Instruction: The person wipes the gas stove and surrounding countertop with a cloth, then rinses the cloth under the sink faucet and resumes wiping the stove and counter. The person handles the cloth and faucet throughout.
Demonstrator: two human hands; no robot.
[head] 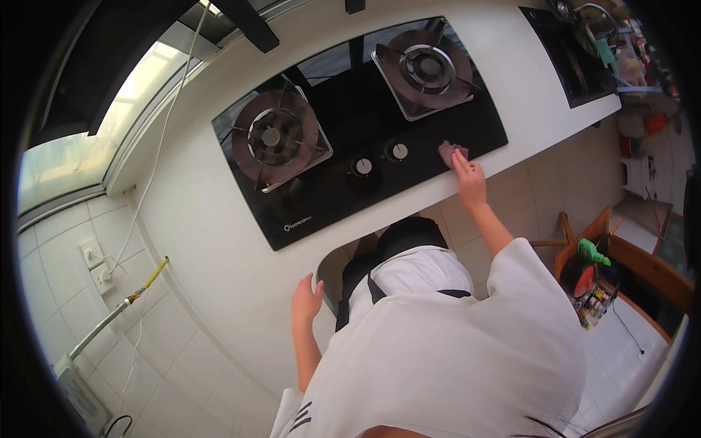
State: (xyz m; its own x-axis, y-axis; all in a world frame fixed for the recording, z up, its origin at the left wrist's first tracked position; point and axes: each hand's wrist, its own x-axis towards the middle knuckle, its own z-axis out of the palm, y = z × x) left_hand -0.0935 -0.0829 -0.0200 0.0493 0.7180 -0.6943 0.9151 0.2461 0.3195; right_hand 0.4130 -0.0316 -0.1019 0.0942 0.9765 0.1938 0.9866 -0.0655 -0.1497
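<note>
My right hand [469, 174] presses a crumpled purplish cloth [452, 154] with its fingertips onto the front right part of a black glass gas hob [350, 109]. To the left of the cloth are two round control knobs, the nearer one [399, 151] and the farther one [363, 166]. A burner with its pan support [430, 67] lies beyond the cloth, and another burner [272, 135] is at the hob's left. My left hand [308, 298] is over the white countertop's front edge, below the hob's left corner, with thumb and fingers apart and nothing held.
The white countertop [219, 274] surrounds the hob. A black sink [575, 65] is at the far right. White cable [164, 131] hangs at the left, near wall sockets [97, 266] and a yellow gas pipe [157, 271]. A wooden chair [646, 268] stands behind at the right.
</note>
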